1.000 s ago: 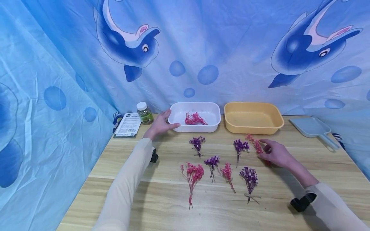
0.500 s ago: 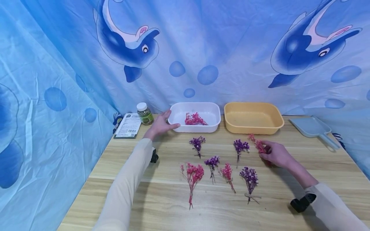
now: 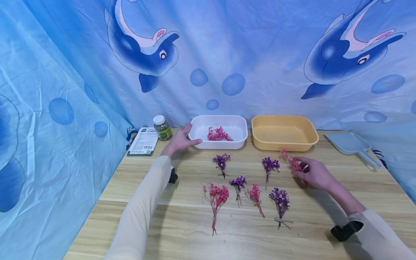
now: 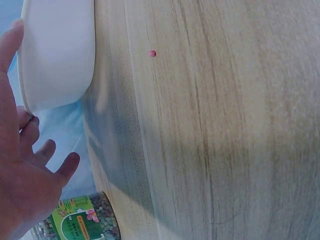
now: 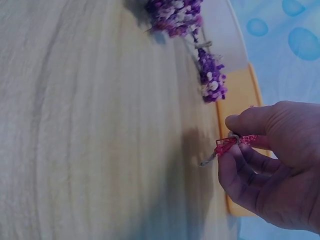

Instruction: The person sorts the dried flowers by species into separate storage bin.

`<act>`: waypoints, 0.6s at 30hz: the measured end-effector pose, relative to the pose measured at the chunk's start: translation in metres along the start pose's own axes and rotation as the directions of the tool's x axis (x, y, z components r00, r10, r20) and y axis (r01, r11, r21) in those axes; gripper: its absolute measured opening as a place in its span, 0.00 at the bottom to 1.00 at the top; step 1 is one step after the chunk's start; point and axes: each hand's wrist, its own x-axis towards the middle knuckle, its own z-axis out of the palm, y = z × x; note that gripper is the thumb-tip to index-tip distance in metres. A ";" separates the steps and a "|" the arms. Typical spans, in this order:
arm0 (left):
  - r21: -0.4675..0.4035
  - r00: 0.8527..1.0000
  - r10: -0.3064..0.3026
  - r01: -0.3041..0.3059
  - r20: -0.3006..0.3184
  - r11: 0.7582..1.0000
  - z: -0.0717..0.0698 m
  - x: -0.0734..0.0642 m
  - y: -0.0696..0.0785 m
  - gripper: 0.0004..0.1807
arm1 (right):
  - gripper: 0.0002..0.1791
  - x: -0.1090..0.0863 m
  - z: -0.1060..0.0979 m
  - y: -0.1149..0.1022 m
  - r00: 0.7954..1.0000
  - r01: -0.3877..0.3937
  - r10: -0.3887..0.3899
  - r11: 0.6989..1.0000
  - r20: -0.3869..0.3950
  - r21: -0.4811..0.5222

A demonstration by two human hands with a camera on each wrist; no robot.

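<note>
Currently the right grip (image 3: 312,172) is pinching a pink dried-flower bunch (image 3: 291,163), thumb and fingertips meeting around the stems by the twine tie (image 5: 234,137), no wide gap showing. The bunch is pointing its blossom end toward the orange tub (image 3: 282,146), just in front of the near wall; whether they are touching, cannot tell. Left grip (image 3: 180,141) is resting loosely spread at a corner of the white tub (image 3: 217,145), where another pink bunch (image 3: 218,133) is lying.

Risks, as judged: so narrow a hold on thin stems could be letting the bunch swivel, its head then scraping the orange wall and shedding. Too firm a squeeze could be snapping dry stalks or loosening the knot. A leftward sweep could be disturbing the nearest purple bunch (image 3: 271,165), lying on the desk (image 3: 182,231). Leaning hard on that corner could be sliding the white tub; a careless left elbow-ward swing could be knocking the white-lidded jar (image 3: 164,131)
</note>
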 end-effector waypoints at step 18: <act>0.018 1.000 -0.005 0.005 0.003 1.000 -0.001 -0.001 0.001 0.60 | 0.33 0.017 -0.014 -0.036 0.971 0.222 -0.227 0.973 -0.076 -0.067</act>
